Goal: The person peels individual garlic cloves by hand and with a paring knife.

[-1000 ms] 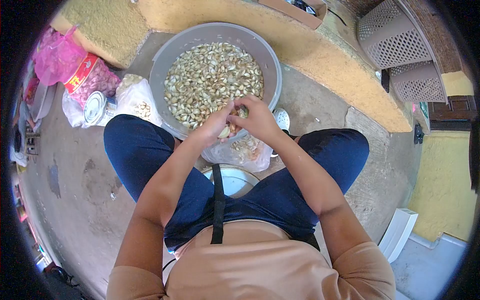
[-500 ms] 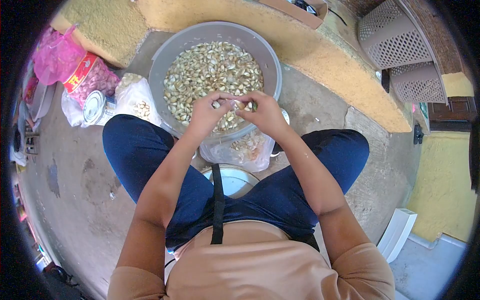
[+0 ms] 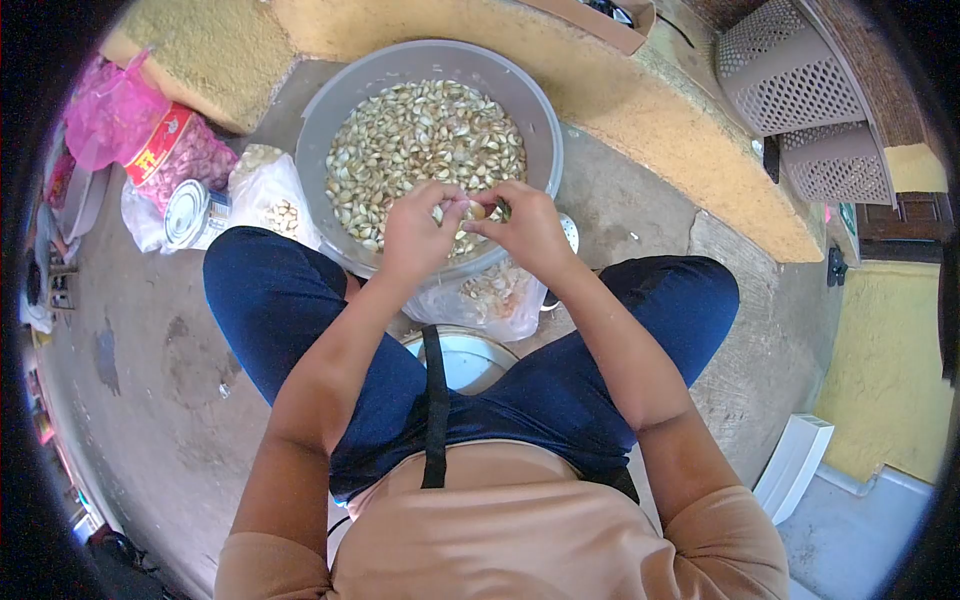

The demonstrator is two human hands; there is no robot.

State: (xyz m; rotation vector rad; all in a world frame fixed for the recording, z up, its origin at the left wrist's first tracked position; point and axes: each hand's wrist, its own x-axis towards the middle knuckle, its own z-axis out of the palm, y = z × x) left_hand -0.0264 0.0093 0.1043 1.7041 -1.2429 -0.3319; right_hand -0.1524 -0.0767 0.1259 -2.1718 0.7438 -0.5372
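A large grey basin [image 3: 330, 110] on the concrete floor is full of pale garlic cloves [image 3: 420, 140]. Over its near rim, my left hand [image 3: 415, 235] and my right hand [image 3: 525, 225] meet, both pinching one garlic clove [image 3: 478, 211] between their fingertips. A small dark tip, perhaps a knife, shows at my right fingers; I cannot tell for sure. Below the hands, between my knees, a clear plastic bag [image 3: 485, 295] holds peelings or cloves.
A white bucket [image 3: 470, 360] stands between my legs. At left lie a bag of cloves [image 3: 270, 195], a tin can [image 3: 188, 212], a pink net sack of garlic [image 3: 170, 150]. A yellow kerb [image 3: 640, 110] runs behind the basin; lattice baskets [image 3: 790, 80] stand at the upper right.
Both hands rose from the basin's near rim to above the cloves, and they now pinch one clove between them. Since half a second ago they have hardly moved.
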